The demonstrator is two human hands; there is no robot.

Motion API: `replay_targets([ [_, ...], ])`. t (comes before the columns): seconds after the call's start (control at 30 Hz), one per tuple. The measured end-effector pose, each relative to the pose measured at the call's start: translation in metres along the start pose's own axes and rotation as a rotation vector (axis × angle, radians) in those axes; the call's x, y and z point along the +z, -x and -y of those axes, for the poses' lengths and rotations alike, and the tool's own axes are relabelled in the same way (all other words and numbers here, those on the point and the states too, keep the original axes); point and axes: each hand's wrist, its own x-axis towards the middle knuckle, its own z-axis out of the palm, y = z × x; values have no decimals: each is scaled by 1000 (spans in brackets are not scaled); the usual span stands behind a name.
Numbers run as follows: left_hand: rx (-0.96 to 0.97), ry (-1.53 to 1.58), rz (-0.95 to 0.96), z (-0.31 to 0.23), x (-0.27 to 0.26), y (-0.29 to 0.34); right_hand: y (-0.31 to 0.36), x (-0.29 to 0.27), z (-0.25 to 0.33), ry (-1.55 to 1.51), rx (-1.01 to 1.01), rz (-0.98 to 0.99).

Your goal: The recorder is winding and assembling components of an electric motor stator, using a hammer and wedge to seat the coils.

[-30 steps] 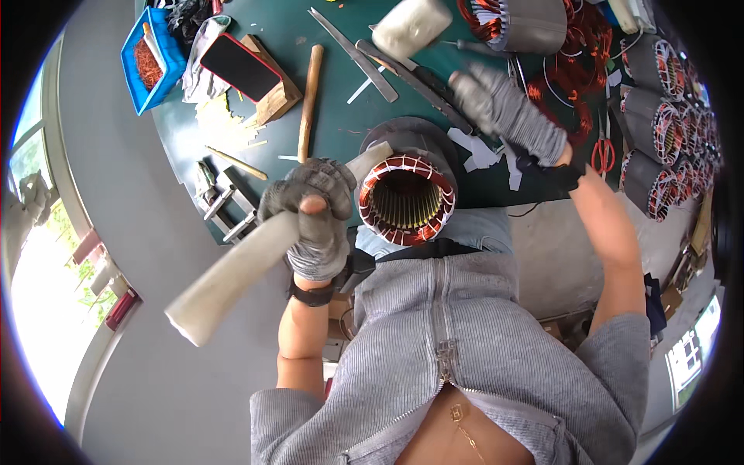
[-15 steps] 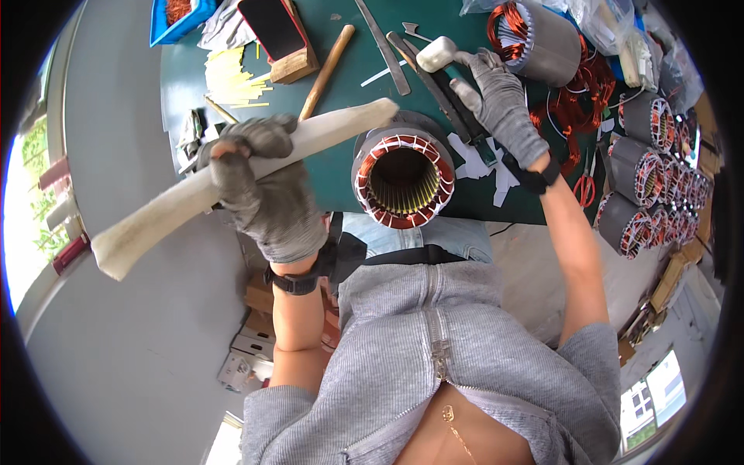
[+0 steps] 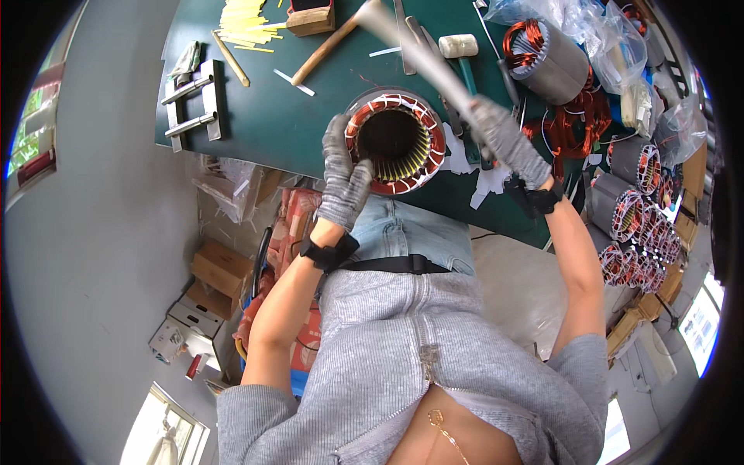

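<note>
A motor stator (image 3: 420, 180), with copper windings laced in white cord, stands on the green bench with its dark bore facing up. My gloved left hand (image 3: 343, 174) is at its left side, fingers along the outside and thumb over the near rim. In my gloved right hand (image 3: 508, 143) is a pale wooden stick (image 3: 434, 70), blurred, slanting up to the far left above the bench. The hand's grip is partly smeared. Beyond it lies a white-headed mallet (image 3: 459, 46) with a green handle.
Another stator (image 3: 552, 66) with loose copper wire (image 3: 581, 116) lies at the far right. Several wound stators (image 3: 624, 213) are stacked beyond the bench. On the left are a metal frame (image 3: 209, 108), yellow strips (image 3: 246, 27) and a wooden handle (image 3: 329, 50). White paper scraps (image 3: 488, 184) lie near the front edge.
The wooden stick has passed from my left hand to my right. My left hand has come down to the stator. The mallet my right hand was at now lies free. The view has shifted.
</note>
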Motion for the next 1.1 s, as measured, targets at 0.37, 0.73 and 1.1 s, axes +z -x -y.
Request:
replay_targets([
  [0.37, 182, -108, 88, -2, -21, -55, -10, -12, -6, 286, -48, 186],
  [0.73, 370, -1110, 182, -40, 53, 11, -30, -38, -68, 666, 30, -302],
  [1.1, 234, -852, 217, -81, 10, -84, 10, 69, -115, -498, -129, -184],
])
